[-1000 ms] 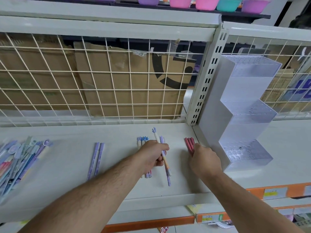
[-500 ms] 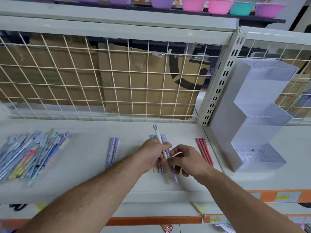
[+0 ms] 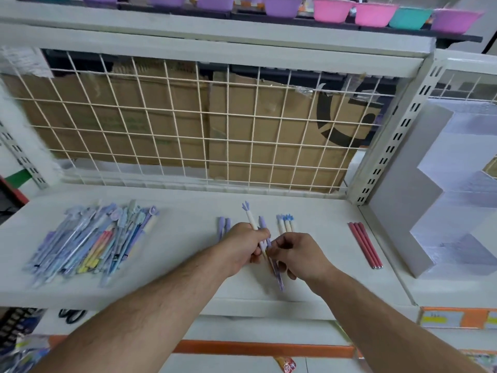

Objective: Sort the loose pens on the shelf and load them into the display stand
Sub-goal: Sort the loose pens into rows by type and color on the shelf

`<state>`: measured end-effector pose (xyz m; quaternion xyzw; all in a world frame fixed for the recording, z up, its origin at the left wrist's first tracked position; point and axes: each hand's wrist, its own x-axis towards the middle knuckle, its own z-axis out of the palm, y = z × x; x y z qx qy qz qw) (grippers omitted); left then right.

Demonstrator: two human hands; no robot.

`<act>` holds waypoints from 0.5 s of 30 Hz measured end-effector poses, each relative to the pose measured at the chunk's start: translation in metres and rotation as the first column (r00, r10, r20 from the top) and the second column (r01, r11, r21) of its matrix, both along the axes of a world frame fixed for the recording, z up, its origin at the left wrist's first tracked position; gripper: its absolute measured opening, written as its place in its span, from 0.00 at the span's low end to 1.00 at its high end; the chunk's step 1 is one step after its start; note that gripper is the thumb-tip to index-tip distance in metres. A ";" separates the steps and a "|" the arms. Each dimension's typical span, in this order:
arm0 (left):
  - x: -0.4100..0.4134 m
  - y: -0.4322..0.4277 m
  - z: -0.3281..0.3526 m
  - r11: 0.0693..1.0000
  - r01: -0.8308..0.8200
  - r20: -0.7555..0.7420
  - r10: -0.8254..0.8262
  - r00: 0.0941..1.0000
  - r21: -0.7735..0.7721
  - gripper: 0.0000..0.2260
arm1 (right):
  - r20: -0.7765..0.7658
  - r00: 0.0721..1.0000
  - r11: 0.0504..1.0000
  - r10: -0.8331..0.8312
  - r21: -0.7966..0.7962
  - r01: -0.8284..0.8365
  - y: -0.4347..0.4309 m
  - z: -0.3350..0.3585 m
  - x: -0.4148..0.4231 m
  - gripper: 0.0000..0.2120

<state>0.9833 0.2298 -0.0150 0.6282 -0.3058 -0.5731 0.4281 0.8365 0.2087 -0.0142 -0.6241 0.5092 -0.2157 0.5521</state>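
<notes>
My left hand (image 3: 243, 244) is closed around two pens above the white shelf (image 3: 188, 208): a cream pen with a blue tip (image 3: 249, 217) and a purple pen (image 3: 262, 222). My right hand (image 3: 297, 255) pinches the lower part of the purple pen (image 3: 278, 275). A mixed pile of loose pens (image 3: 94, 240) lies at the left. Two purple pens (image 3: 223, 224) lie just left of my hands, three cream pens (image 3: 286, 222) just behind them, three red pens (image 3: 364, 243) at the right. The clear stepped display stand (image 3: 454, 205) stands at the far right.
A wire grid (image 3: 209, 130) with cardboard behind it backs the shelf. A slotted upright post (image 3: 390, 146) separates the shelf from the stand's bay. Coloured bowls (image 3: 333, 9) sit on the shelf above. Orange price strips run along the front edge below.
My right hand left the red pens and came left to the pens in my left hand, now pinching the purple one. The view swung left, showing more of the loose pile.
</notes>
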 end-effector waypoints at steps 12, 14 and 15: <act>0.099 0.035 -0.005 0.999 -0.005 0.127 0.000 0.992 0.041 0.11 | -0.438 0.890 0.984 -0.128 -0.169 0.059 -0.006 -0.027 0.087 0.04; 0.110 0.039 -0.006 0.999 0.018 0.142 -0.024 0.990 0.042 0.13 | -0.494 0.860 0.982 -0.129 -0.184 0.042 -0.007 -0.027 0.095 0.07; 0.114 0.041 -0.006 0.998 0.034 0.151 -0.040 0.988 0.046 0.12 | -0.506 0.852 0.981 -0.133 -0.190 0.041 -0.008 -0.028 0.098 0.08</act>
